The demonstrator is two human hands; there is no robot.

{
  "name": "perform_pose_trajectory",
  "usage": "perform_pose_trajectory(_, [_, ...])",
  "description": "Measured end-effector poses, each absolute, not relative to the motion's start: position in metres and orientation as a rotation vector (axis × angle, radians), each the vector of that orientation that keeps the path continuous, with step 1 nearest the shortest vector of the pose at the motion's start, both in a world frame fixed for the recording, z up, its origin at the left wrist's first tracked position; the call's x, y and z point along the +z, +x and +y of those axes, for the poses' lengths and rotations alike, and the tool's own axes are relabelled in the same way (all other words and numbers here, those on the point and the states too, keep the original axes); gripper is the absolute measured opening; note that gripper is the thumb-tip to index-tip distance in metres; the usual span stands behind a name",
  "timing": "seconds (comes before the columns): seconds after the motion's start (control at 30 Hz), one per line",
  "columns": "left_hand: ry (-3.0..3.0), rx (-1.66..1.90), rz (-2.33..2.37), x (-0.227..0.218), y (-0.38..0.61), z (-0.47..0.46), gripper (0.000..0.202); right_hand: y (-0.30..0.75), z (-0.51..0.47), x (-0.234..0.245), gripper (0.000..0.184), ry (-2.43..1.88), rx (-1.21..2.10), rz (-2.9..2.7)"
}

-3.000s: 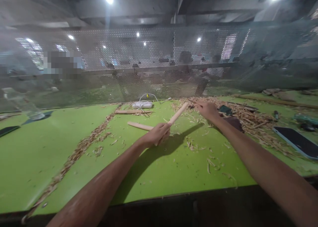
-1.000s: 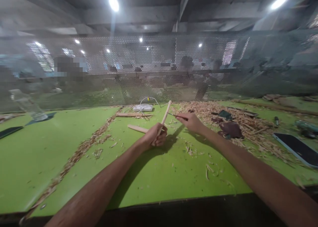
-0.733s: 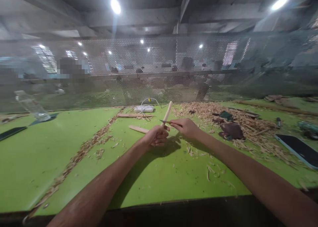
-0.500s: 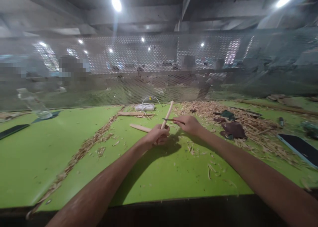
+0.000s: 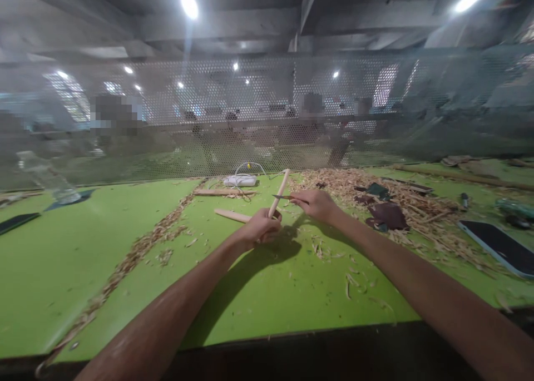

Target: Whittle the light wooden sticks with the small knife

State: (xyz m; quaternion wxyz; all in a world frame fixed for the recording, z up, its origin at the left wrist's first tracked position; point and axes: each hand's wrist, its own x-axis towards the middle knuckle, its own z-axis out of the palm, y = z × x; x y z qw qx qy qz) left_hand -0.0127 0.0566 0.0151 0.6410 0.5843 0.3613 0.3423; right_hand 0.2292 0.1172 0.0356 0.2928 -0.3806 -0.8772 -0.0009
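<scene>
Over the middle of the green table, my left hand (image 5: 265, 227) is closed around the lower end of a pale wooden stick (image 5: 280, 191), which tilts up and away from me. My right hand (image 5: 316, 204), also closed, grips the handle of a small knife (image 5: 287, 197). Its blade lies across the stick, above my left hand. A second pale wooden stick (image 5: 232, 216) lies on the table just left of my left hand, its near end hidden behind that hand.
Wood shavings (image 5: 340, 182) are heaped at the back right, with dark cloth scraps (image 5: 387, 216) among them. A phone (image 5: 498, 248) lies at the right. A white power strip (image 5: 240, 181) sits behind a flat wooden strip (image 5: 224, 192). A clear bottle (image 5: 50, 178) stands left, before a mesh screen (image 5: 250, 130).
The whole view has shifted slightly, so the table things sit a little further left. Both hands keep their grip; the knife remains against the stick with hardly any visible movement.
</scene>
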Motion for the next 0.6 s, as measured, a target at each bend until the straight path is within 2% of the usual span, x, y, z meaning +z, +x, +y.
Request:
perform_pose_trajectory(0.2, [1.500, 0.664, 0.947, 0.017, -0.009, 0.045, 0.020, 0.274, 0.137, 0.044, 0.041, -1.358, 0.028, -2.059])
perform_pose_trajectory(0.33, [1.522, 0.579, 0.806, 0.019, -0.006, 0.041, 0.021, 0.325, 0.153, 0.048, 0.044, -1.541, 0.025, -1.818])
perform_pose_trajectory(0.43, [1.412, 0.662, 0.721, 0.017, -0.009, 0.047, 0.020, 0.330, 0.157, 0.049, 0.049, -1.470, 0.119, -1.736])
perform_pose_trajectory(0.6, [1.297, 0.761, 0.700, 0.015, -0.013, 0.055, 0.029, 0.293, 0.150, 0.050, 0.036, -1.219, 0.144, -1.857])
